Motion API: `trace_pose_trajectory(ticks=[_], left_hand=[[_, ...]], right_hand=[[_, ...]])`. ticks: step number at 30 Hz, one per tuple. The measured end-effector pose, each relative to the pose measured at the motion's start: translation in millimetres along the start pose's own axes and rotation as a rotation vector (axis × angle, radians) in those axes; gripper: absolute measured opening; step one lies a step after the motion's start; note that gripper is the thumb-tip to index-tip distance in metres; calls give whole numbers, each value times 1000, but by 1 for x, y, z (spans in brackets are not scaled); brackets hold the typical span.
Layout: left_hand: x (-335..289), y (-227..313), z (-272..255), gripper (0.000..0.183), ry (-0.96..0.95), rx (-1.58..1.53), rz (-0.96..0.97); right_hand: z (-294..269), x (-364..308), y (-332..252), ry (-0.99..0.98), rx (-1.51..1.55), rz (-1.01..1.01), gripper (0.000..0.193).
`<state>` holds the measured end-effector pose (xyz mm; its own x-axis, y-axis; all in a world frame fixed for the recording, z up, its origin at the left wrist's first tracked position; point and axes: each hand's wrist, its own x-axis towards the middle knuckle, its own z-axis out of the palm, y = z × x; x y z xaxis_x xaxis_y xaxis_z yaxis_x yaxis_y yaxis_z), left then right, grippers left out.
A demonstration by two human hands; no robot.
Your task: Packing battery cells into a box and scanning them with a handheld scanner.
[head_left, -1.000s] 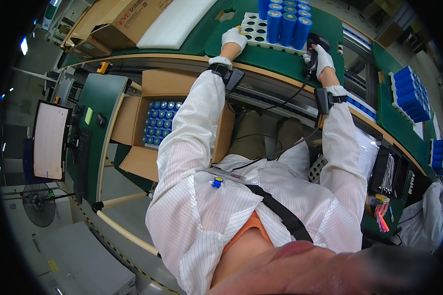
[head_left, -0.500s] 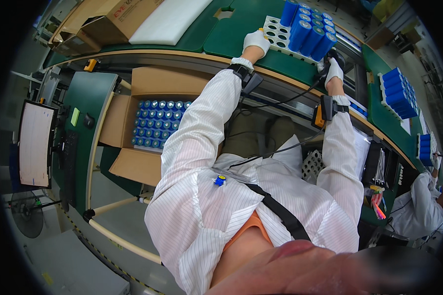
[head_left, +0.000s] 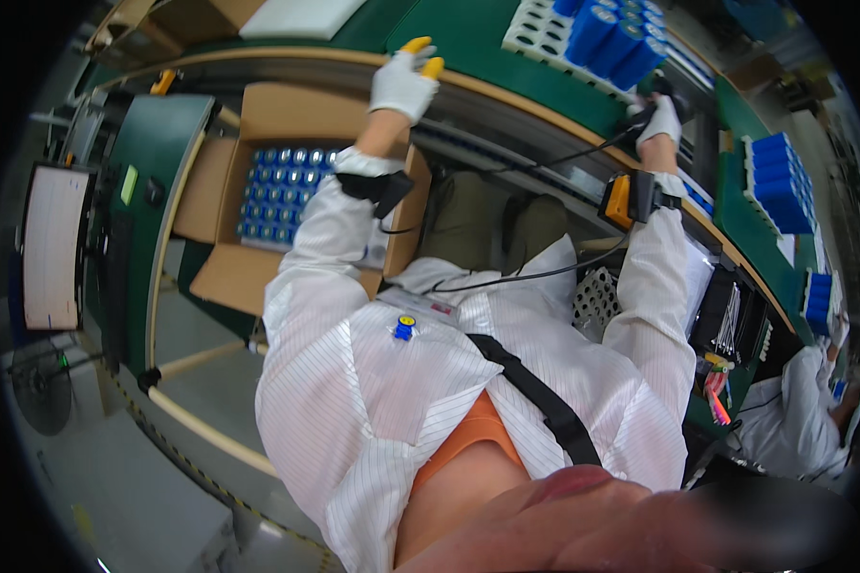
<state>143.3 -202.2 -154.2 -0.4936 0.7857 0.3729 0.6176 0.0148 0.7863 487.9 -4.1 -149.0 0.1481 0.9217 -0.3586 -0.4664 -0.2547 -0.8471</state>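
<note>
My left hand point(head_left: 403, 88), in a white glove with yellow fingertips, is above the bench's front edge near the carton. Its fingers are apart and it holds nothing. My right hand point(head_left: 663, 120), gloved too, grips a black handheld scanner point(head_left: 677, 95) whose cable point(head_left: 583, 153) trails left. The scanner is beside the right end of a white perforated tray point(head_left: 537, 38). Blue cylindrical battery cells point(head_left: 616, 43) stand upright in the tray's right part; the holes at its left hold no cells. To the left, an open cardboard carton point(head_left: 287, 110) contains many upright blue cells point(head_left: 279, 196).
A white foam sheet point(head_left: 301, 17) lies on the green bench point(head_left: 459, 33) beside another cardboard box point(head_left: 186, 24). More blue cells point(head_left: 782, 181) stand at right. At left are a monitor point(head_left: 55, 246) and a green side table point(head_left: 153, 143). A co-worker's white sleeve point(head_left: 793, 411) shows at lower right.
My left hand has left the tray's left edge and moved left and toward me, opening its fingers. My right hand still grips the scanner by the tray. The whole view has shifted slightly.
</note>
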Motion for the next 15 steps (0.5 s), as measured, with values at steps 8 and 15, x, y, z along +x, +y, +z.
trace_pose_trajectory(ticks=[8, 15], left_hand=[[-164, -141, -115, 37, -338, 691, -607], [-231, -124, -96, 62, -528, 905, -762]], right_hand=[[-20, 49, -9, -281, -60, 45, 25], [-8, 21, 3, -170, -183, -143, 32]])
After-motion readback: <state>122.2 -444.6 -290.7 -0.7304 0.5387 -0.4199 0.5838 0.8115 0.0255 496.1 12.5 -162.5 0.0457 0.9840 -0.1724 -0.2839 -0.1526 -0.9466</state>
